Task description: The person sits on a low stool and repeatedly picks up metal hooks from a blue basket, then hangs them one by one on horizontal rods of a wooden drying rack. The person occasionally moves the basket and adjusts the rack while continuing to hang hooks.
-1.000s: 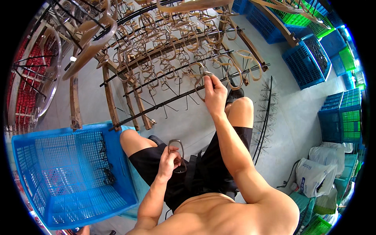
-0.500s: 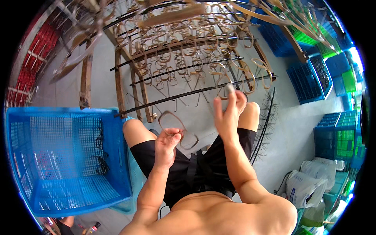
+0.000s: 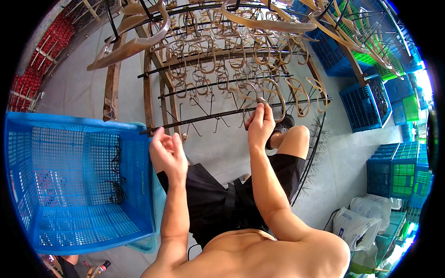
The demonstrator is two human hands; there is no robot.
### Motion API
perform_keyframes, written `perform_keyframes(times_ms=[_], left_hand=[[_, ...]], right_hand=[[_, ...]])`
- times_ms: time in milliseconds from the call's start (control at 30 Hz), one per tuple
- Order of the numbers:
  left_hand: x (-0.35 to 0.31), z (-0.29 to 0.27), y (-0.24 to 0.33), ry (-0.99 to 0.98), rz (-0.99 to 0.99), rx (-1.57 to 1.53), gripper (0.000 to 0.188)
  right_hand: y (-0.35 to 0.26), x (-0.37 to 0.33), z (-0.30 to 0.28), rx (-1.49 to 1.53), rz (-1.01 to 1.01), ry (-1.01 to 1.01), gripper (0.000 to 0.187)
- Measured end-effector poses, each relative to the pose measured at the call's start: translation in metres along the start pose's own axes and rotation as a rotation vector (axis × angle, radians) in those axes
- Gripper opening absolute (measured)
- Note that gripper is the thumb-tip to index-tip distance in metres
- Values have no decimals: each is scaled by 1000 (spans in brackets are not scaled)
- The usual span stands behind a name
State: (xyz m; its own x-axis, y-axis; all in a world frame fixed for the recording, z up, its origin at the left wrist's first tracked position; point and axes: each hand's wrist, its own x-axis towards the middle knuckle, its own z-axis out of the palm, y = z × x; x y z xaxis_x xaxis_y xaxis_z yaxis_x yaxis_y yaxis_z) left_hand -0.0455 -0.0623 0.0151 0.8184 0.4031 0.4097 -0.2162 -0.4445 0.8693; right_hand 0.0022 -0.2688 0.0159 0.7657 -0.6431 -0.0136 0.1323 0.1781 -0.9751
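Observation:
My right hand [image 3: 261, 125] is closed on a clear brownish eyeglass frame [image 3: 251, 91], its fingertips at the front black rod [image 3: 211, 114] of a rack. The frame stands upright against this rod, partly hidden by the fingers. To the right, several similar tan frames [image 3: 296, 97] hang from the rod on thin wire hooks. My left hand [image 3: 168, 155] is at the rod's left end, fingers loosely bent and apart, with no frame in it. Its fingertips overlap the rod; whether they touch it I cannot tell. Bare wire hooks [image 3: 222, 121] stick out along the rod's middle.
A large blue plastic basket [image 3: 88, 227] stands at my left, dark tangled pieces along its right wall. Farther rods of frames fill the wooden rack [image 3: 147, 88]. Large frames [image 3: 134, 46] hang close overhead. A spiky black rod [image 3: 309, 155] lies right of my leg, beyond it crates [image 3: 364, 104] and white bags [image 3: 357, 227].
My left hand has moved up and left to the rod's end and no longer holds an eyeglass frame. My right hand has come lower and left and now grips one at the rod.

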Motion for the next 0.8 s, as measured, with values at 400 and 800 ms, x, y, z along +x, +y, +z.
perform_keyframes(times_ms=[400, 800], left_hand=[[29, 5, -5, -30, -317, -47, 19], [29, 5, -16, -28, -326, -116, 17]], right_hand=[[6, 4, -1, 128, 105, -9, 23], [11, -10, 9, 161, 75, -65, 20]])
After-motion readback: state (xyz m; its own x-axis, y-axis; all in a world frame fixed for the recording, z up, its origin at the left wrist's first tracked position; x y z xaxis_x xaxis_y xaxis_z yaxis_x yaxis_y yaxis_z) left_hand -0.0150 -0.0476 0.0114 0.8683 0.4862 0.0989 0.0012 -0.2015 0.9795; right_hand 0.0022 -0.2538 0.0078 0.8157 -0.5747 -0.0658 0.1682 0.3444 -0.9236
